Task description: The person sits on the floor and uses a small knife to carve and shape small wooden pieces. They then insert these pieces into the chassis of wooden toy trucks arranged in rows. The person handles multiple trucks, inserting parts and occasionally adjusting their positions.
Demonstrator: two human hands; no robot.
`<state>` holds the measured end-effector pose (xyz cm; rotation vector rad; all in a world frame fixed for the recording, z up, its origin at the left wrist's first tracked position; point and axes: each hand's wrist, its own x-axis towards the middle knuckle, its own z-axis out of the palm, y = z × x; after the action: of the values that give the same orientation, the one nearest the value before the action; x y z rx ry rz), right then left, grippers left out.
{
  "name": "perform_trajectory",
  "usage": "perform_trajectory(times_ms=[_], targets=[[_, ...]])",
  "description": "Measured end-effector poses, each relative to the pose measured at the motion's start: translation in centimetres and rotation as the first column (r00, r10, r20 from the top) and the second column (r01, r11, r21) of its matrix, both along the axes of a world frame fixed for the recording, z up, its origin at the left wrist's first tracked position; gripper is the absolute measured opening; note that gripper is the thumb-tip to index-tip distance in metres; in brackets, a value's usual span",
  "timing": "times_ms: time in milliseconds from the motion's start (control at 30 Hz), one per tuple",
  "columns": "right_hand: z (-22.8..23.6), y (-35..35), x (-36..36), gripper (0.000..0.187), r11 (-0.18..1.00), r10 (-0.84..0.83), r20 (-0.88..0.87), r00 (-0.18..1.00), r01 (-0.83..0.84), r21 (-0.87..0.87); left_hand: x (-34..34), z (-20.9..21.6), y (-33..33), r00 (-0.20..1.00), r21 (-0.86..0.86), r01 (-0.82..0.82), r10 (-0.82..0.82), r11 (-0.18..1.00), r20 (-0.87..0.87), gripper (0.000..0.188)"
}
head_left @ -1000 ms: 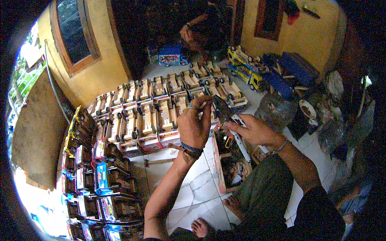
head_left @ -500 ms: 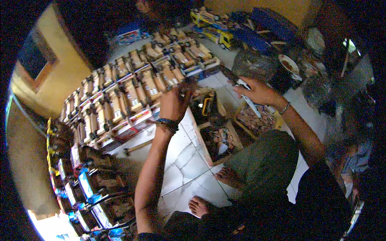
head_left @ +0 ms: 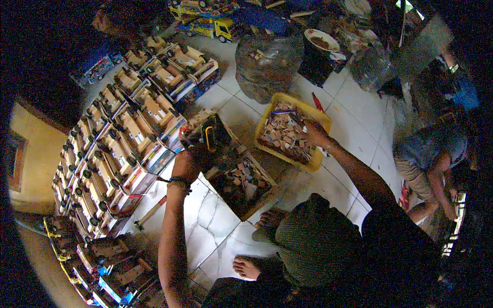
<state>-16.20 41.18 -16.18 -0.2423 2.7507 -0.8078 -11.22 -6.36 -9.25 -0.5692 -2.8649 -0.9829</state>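
Note:
My left hand (head_left: 189, 161), with a dark bracelet at the wrist, is in shadow between the rows of upturned wooden toy trucks (head_left: 136, 131) and a wooden box (head_left: 262, 203). Its fingers are too dark to make out. Inside the box are small scraps (head_left: 244, 177) and a dark thing with a yellow loop (head_left: 209, 137). My right hand (head_left: 317, 134) reaches into a yellow tray (head_left: 263, 120) full of small wood pieces (head_left: 287, 133). Its fingertips blend with the pieces, and a small whitish thing (head_left: 324, 152) shows beneath the hand.
A hammer (head_left: 150, 213) lies on the tiled floor (head_left: 205, 205). Painted toy parts (head_left: 102, 277) stand at lower left, a yellow toy truck (head_left: 208, 26) at the back. A dark plastic sack (head_left: 267, 64) and a white bowl (head_left: 322, 40) stand beyond the tray. Another person (head_left: 431, 154) sits at right.
The view has swung to the right. My right hand, which held a black-and-white tool in the air, has come down into the yellow tray. My left hand remains by the toy trucks.

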Motion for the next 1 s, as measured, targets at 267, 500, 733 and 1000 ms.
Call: perform_trajectory(times_ms=[267, 500, 733, 1000], targets=[[-4.3, -1.9, -2.6, 0.095, 0.969, -0.245, -0.085, 0.966, 0.244, -0.03, 0.3, 0.8, -2.0, 0.982, -0.065, 0.014, -0.002, 0.998, 0.187, 0.025], [-13.0, 1.7, -5.0, 0.095, 0.95, 0.007, -0.287, 0.958, 0.083, 0.3, 1.2, 1.8, -1.9, 0.961, -0.033, 0.031, -0.02, 0.999, 0.277, 0.024], [-14.1, 4.8, -6.7, 0.082, 0.972, 0.236, -0.478, 0.846, -0.2, 0.124, 2.0, 1.4, -3.1, 0.921, -0.031, 0.028, -0.014, 0.999, 0.389, 0.037], [-12.2, 1.8, -7.0, 0.07, 0.984, 0.11, -0.033, 0.993, -0.105, 0.145, 2.8, 1.1, -3.5, 0.897, -0.077, 0.048, -0.009, 0.996, 0.442, 0.049]])
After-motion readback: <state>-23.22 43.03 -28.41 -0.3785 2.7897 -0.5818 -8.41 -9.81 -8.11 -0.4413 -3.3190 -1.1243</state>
